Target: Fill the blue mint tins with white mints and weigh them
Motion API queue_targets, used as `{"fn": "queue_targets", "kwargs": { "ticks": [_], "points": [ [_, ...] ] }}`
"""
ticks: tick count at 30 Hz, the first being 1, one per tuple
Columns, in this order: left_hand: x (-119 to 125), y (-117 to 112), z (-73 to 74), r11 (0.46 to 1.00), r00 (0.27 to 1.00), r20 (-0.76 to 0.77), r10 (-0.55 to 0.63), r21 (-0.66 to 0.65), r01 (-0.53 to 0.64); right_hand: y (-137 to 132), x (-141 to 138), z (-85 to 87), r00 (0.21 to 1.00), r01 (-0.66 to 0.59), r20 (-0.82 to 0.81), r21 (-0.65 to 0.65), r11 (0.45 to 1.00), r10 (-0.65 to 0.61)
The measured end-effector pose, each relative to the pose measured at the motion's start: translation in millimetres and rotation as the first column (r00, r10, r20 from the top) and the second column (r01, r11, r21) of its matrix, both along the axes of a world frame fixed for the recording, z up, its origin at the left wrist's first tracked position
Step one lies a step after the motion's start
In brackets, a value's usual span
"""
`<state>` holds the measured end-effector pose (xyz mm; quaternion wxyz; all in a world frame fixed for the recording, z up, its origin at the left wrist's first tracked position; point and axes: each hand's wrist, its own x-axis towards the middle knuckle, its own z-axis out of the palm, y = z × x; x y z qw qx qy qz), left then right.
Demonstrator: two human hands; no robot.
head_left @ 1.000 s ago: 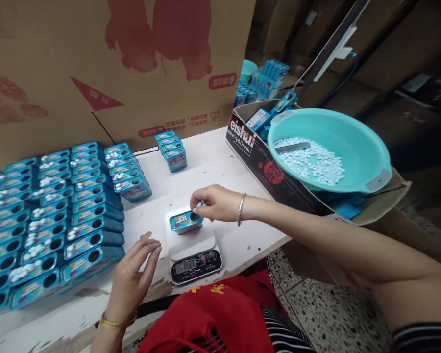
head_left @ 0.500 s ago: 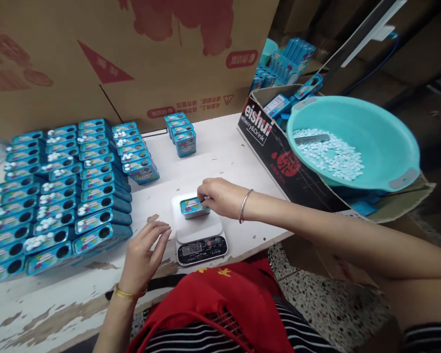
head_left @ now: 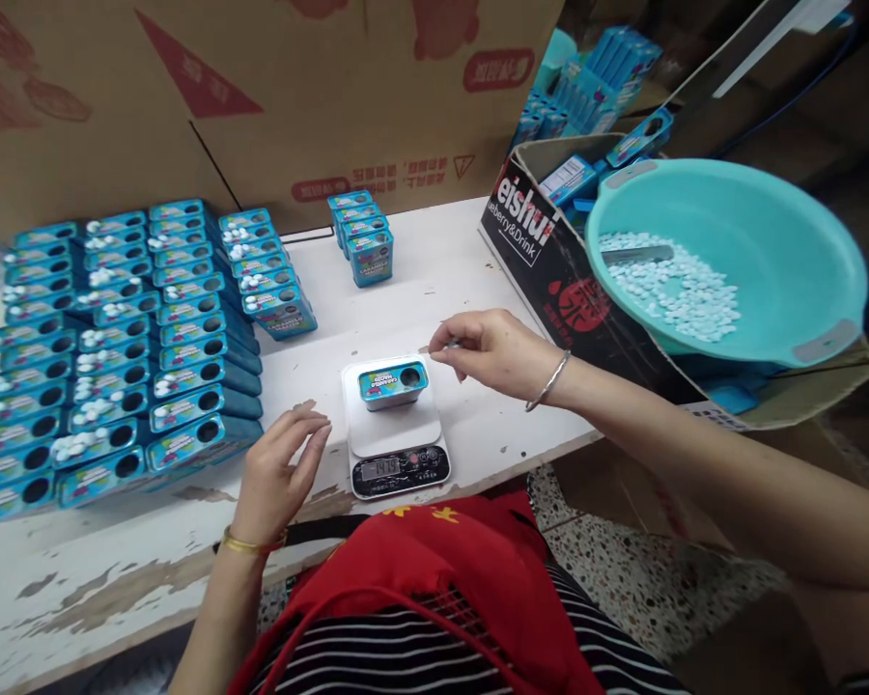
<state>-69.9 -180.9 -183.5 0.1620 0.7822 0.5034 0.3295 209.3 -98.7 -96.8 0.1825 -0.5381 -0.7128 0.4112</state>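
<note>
Tin (head_left: pixel 392 383) sits on scale (head_left: pixel 397 439), lid hole uncovered. Right hand (head_left: pixel 493 355) hovers just right of the tin, clear of it, thumb and forefinger pinched together; any content between them cannot be told. Left hand (head_left: pixel 279 473) is over table (head_left: pixel 441 280) left of the scale, fingers loosely apart, holding nothing. Stacked tins (head_left: pixel 116 338) lie further left; basin (head_left: pixel 803 241) of tablets (head_left: pixel 673 290) at right.

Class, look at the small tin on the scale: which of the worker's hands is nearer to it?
Right. The right hand hovers just right of the tin, apart from it. The left hand is farther off, at its lower left, beside the scale.
</note>
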Motion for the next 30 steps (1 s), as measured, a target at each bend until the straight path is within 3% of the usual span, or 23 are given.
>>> {"fn": "queue_targets", "kwargs": {
  "ticks": [6, 11, 17, 20, 22, 24, 25, 27, 28, 30],
  "points": [
    [3.2, 1.8, 2.1, 1.0, 1.0, 0.0, -0.016, -0.002, 0.016, -2.1, -18.7, -2.1, 0.984, -0.155, 0.1, 0.108, 0.982, 0.144],
    [0.2, 0.4, 1.6, 1.0, 1.0, -0.014, 0.006, -0.018, -0.007, 0.1, -28.0, -4.3, 0.952, -0.254, 0.207, 0.123, 0.959, 0.226],
    [-0.6, 0.3, -0.5, 0.999, 1.0, -0.005, 0.025, -0.032, -0.025, -1.8, -22.0, 3.4, 0.959, -0.275, 0.124, 0.218, 0.936, 0.253],
    [-1.4, 0.6, -2.0, 0.999, 1.0, 0.002, 0.029, -0.04, -0.029, 2.3, 7.4, 23.5, 0.99, -0.143, 0.074, 0.365, 0.92, 0.124],
    [-2.7, 0.8, -3.4, 0.998, 0.999, 0.006, 0.032, -0.046, -0.031, 8.9, 42.8, 37.6, 0.993, 0.02, 0.091, 0.493, 0.87, -0.074],
    [-4.1, 1.2, -4.9, 0.998, 0.999, 0.005, 0.035, -0.054, -0.035, 18.5, 87.9, 45.2, 0.929, 0.208, 0.14, 0.568, 0.797, -0.342],
    [-4.6, 1.6, -5.7, 0.998, 0.999, 0.004, 0.035, -0.056, -0.035, 23.7, 112.1, 45.0, 0.848, 0.309, 0.196, 0.573, 0.76, -0.492],
    [-5.1, 2.8, -6.9, 0.998, 0.999, 0.004, 0.033, -0.055, -0.033, 33.3, 158.8, 36.6, 0.628, 0.47, 0.396, 0.493, 0.732, -0.67],
    [-5.1, 3.4, -7.2, 0.998, 0.999, 0.005, 0.031, -0.051, -0.031, 37.1, 179.3, 29.2, 0.538, 0.54, 0.503, 0.41, 0.735, -0.676],
    [-4.4, 4.5, -7.5, 0.998, 1.0, 0.005, 0.028, -0.048, -0.028, 42.0, 210.8, 11.6, 0.516, 0.65, 0.632, 0.151, 0.744, -0.579]
  ]
}}
